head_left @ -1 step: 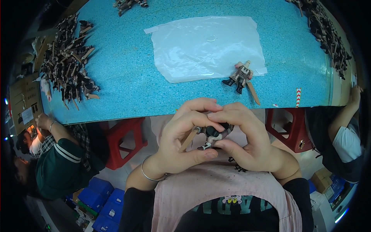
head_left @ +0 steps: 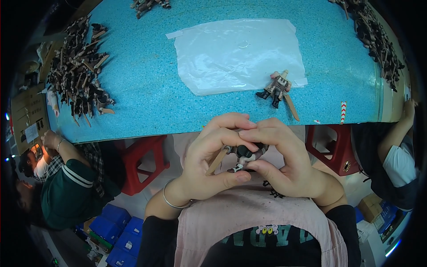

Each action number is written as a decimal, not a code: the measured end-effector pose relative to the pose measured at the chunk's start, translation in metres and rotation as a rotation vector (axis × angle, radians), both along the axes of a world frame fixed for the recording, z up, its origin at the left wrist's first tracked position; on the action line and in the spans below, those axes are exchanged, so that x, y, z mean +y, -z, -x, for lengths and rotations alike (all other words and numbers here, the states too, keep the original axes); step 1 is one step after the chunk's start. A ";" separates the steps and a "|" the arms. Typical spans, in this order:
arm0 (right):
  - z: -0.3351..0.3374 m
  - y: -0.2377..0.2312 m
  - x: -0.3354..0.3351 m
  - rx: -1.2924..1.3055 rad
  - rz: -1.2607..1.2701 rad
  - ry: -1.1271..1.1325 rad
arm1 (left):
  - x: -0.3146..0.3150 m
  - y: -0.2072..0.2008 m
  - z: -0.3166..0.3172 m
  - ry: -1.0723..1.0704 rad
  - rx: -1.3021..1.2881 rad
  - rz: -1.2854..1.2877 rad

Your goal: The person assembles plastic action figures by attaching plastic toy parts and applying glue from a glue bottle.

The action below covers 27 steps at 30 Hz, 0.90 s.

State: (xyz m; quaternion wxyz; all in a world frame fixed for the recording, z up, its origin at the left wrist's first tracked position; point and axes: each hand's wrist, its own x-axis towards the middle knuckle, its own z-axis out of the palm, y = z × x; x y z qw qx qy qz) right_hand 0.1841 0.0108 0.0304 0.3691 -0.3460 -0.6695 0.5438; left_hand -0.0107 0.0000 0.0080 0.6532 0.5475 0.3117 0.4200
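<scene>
Between my hands, just off the table's near edge, is a small toy figure with dark and pale parts and a flat tan sword-like piece. My left hand curls round its left side, with the tan piece against the palm. From the other side my right hand pinches the figure between thumb and fingers. The fingertips of both hands meet above it and hide part of it. A second toy figure with black boots and a tan blade lies on the near right corner of a clear plastic sheet.
The blue table carries a heap of figures at left and another pile along the right edge. More figures lie at the far side. Red stools stand below the edge. Co-workers sit at left and right.
</scene>
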 end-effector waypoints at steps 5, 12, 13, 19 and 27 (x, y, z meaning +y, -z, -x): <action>0.000 -0.001 -0.002 -0.007 -0.003 0.000 | 0.000 -0.007 -0.002 -0.023 -0.019 0.047; -0.001 -0.009 0.027 -0.117 -0.056 -0.025 | 0.016 -0.017 0.015 -0.127 0.143 -0.064; -0.004 -0.014 0.034 -0.184 -0.105 -0.025 | 0.020 -0.022 0.024 -0.132 0.136 -0.078; -0.012 -0.022 0.110 -0.308 -0.194 0.148 | 0.053 -0.029 0.100 -0.686 0.789 -0.506; 0.030 -0.018 0.221 -0.562 -0.651 0.188 | 0.100 -0.026 0.189 -0.970 1.488 -0.674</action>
